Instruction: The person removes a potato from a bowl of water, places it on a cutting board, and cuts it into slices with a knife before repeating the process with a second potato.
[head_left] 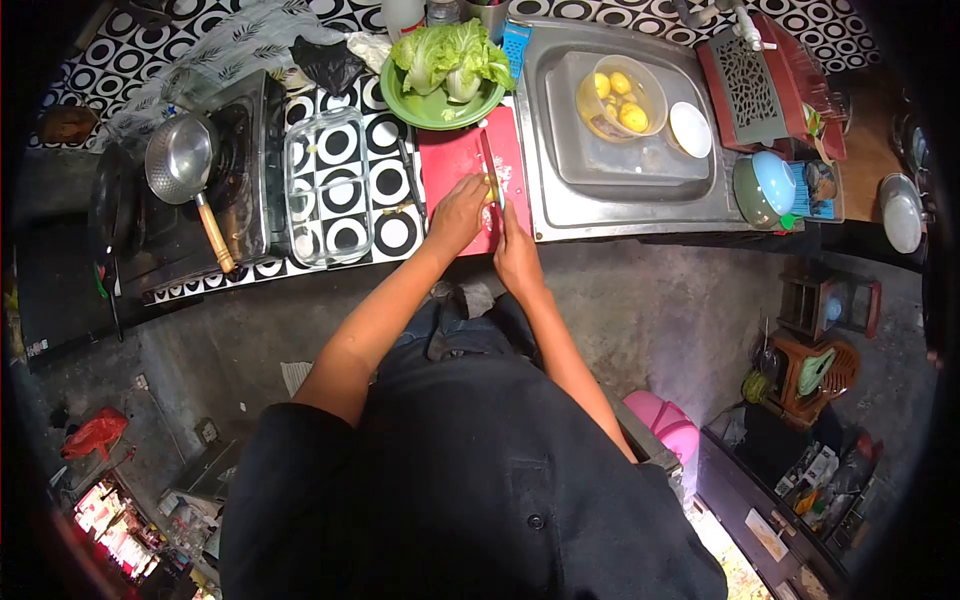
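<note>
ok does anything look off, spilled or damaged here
Nothing looks clearly spilled or damaged. One slightly odd thing: the green dish overlaps the far end of the red cutting board, so it may sit uneven.

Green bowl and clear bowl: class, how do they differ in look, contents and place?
The green bowl is opaque; the clear bowl is see-through. The green bowl holds leafy greens, the clear bowl yellow food. The green bowl stands beside the sink, the clear bowl inside it. Both are round.
</note>
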